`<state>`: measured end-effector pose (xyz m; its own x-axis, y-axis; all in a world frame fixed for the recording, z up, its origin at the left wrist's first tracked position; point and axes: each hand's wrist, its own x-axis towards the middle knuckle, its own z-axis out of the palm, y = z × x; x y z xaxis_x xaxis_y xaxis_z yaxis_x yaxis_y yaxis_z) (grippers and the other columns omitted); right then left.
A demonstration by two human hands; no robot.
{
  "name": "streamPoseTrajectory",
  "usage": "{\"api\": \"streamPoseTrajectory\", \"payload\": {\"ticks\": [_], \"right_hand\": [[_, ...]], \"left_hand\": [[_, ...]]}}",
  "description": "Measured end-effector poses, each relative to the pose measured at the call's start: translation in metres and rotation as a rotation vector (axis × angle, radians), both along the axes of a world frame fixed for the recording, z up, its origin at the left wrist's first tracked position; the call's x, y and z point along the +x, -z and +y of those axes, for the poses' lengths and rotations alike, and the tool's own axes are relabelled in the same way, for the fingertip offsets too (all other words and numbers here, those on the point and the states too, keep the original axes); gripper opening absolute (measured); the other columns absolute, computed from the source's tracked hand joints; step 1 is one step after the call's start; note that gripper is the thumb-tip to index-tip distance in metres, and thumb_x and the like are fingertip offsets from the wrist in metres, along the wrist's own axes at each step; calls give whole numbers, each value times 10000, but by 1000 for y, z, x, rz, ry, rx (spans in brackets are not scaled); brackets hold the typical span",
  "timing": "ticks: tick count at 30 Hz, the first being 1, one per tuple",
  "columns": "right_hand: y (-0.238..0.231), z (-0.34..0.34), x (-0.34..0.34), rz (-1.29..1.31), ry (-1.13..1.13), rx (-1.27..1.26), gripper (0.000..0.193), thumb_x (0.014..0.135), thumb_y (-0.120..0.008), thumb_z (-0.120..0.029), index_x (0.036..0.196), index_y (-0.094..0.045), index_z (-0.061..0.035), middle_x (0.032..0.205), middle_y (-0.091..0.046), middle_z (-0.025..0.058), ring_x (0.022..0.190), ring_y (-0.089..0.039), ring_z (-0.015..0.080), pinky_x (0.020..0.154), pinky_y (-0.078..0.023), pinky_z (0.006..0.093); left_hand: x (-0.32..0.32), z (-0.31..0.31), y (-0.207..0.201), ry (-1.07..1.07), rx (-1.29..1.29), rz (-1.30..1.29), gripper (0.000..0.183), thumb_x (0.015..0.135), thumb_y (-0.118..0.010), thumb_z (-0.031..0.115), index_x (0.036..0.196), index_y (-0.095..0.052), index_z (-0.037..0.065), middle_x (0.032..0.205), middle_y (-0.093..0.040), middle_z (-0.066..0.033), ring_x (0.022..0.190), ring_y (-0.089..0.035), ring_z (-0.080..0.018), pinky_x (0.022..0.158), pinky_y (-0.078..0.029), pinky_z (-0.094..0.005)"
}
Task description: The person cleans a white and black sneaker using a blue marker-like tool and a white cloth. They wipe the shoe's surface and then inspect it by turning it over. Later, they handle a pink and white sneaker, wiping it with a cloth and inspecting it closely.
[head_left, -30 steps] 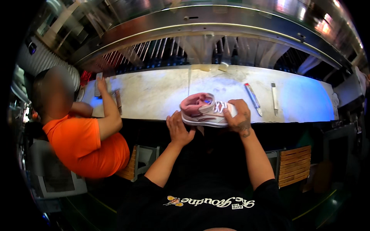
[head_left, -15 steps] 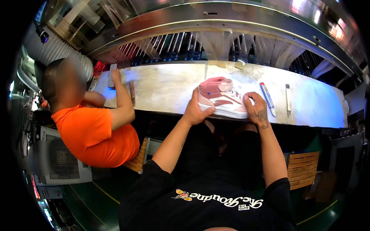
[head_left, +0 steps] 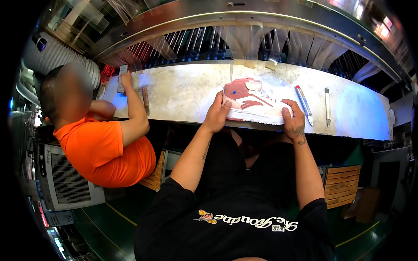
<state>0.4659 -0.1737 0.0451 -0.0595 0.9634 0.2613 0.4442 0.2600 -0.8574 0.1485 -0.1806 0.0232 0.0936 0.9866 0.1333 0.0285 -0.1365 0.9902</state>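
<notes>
A pink and white high-top sneaker [head_left: 254, 102] is held sideways at the near edge of the pale worktable [head_left: 187, 93], its toe pointing right and its white sole facing me. A small blue spot shows on its pink ankle panel. My left hand [head_left: 216, 114] grips the heel end, thumb on the near side. Round the toe end closes my right hand [head_left: 294, 118], with its thumb against the near side of the toe. Some of the fingers of both hands are hidden behind the shoe.
Right of the shoe lie a red-and-blue pen-like tool [head_left: 304, 104] and a white, slim tool [head_left: 327, 107]. A person in an orange shirt [head_left: 102, 150] sits at left, holding a phone [head_left: 122, 78]. Beyond the table, clear plastic strips [head_left: 244, 45] hang before a roller conveyor [head_left: 191, 45].
The sneaker has tilted so more of its side and sole edge face me. My right hand has shifted lower round the toe, and my left thumb has moved up along the heel.
</notes>
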Motion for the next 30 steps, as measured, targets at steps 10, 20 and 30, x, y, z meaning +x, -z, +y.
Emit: {"api": "streamPoseTrajectory", "payload": {"ticks": [10,20,30], "right_hand": [[1,1,-1,33,27,-44,384,983,-658,-284,1262,-711,-25,1140,-760,239,1053,-737,375,952,-560,423],[7,0,1,40,49,24,377,967,-668,-269,1216,-716,11,1105,-758,245,1024,-739,388,934,-567,429],[8,-1,1,47,7,29,402,956,-686,-279,1244,-702,1,1170,-747,231,1084,-727,392,977,-558,432]], "left_hand": [[1,-9,-20,5,-26,165,891,912,-836,352,1575,-374,-23,1415,-614,-179,1303,-598,-259,1116,-474,-382],[7,4,-27,-3,-203,177,635,857,-887,300,1317,-580,-13,1212,-713,-149,1134,-687,-236,1006,-542,-363],[2,-13,-25,0,-84,282,753,867,-861,340,1453,-516,17,1280,-676,-134,1191,-647,-238,1072,-498,-376]]}}
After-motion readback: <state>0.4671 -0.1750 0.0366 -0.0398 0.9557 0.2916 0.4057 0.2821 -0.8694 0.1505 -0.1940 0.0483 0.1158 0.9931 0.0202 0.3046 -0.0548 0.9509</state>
